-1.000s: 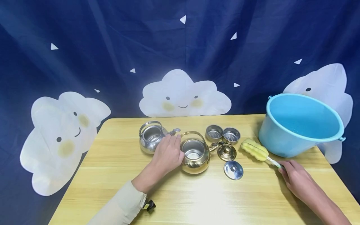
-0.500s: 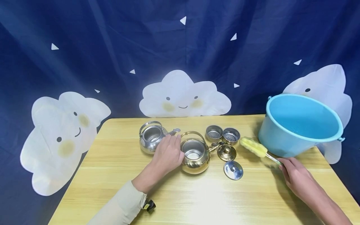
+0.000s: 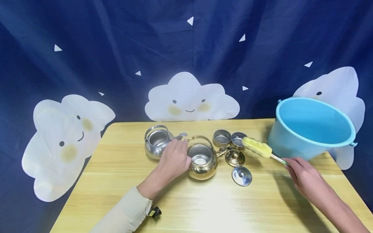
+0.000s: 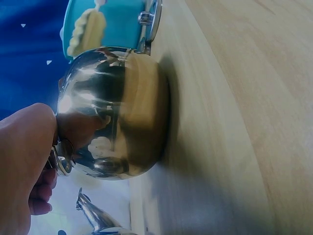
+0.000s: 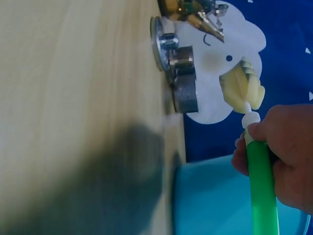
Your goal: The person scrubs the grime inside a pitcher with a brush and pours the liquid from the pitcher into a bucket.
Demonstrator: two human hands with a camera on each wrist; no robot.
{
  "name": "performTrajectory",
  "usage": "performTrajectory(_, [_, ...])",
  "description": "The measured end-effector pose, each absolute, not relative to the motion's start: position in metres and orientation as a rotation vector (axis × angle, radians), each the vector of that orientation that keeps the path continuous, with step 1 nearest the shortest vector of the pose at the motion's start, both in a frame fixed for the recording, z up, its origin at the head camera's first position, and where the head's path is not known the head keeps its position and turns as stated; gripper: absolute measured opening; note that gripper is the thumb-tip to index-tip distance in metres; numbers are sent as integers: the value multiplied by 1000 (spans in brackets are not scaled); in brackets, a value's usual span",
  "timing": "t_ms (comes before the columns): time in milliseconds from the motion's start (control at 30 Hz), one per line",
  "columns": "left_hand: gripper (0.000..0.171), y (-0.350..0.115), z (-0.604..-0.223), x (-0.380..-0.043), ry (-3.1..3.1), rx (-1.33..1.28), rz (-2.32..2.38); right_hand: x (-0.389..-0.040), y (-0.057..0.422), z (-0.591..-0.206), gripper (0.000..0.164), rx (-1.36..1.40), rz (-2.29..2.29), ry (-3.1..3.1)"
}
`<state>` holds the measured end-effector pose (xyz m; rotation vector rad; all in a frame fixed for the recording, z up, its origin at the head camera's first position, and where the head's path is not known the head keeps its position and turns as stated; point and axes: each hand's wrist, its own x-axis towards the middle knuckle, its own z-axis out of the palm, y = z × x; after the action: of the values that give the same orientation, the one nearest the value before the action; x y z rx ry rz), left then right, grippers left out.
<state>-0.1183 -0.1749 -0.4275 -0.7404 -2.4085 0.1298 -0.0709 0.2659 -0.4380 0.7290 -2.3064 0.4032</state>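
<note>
One wood-grained table point(image 3: 96, 181) (blue backdrop point(image 3: 87, 64) behind)

You have one round silver metal kettle point(image 3: 152, 152) and one round gold metal kettle point(image 3: 203, 170): two. One domed gold metal lid point(image 3: 234, 158) and one flat silver metal lid point(image 3: 242, 176): two. Round perforated silver metal strainer cups point(image 3: 222, 139): two. Yellow sponge brush point(image 3: 257, 148), green-handled: one. Light blue plastic bucket point(image 3: 291, 144): one. Pale wood-grain table point(image 3: 247, 208): one. Dark blue cloth backdrop point(image 3: 122, 42): one; in the head view you count three white cloud shapes point(image 3: 190, 92) and seven small white triangles point(image 3: 190, 21). You bring one left hand point(image 3: 174, 157) and one right hand point(image 3: 306, 179): two.
</note>
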Motion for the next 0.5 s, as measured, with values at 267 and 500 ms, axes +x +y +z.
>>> performTrajectory(267, [53,-174,-425,-117,-2429,-736,136,-70,253,-420,61,747,396,-2311])
performTrajectory(500, [52,-174,-425,-117,-2457,-718,116,-71,239,-407,58,749,392,-2305])
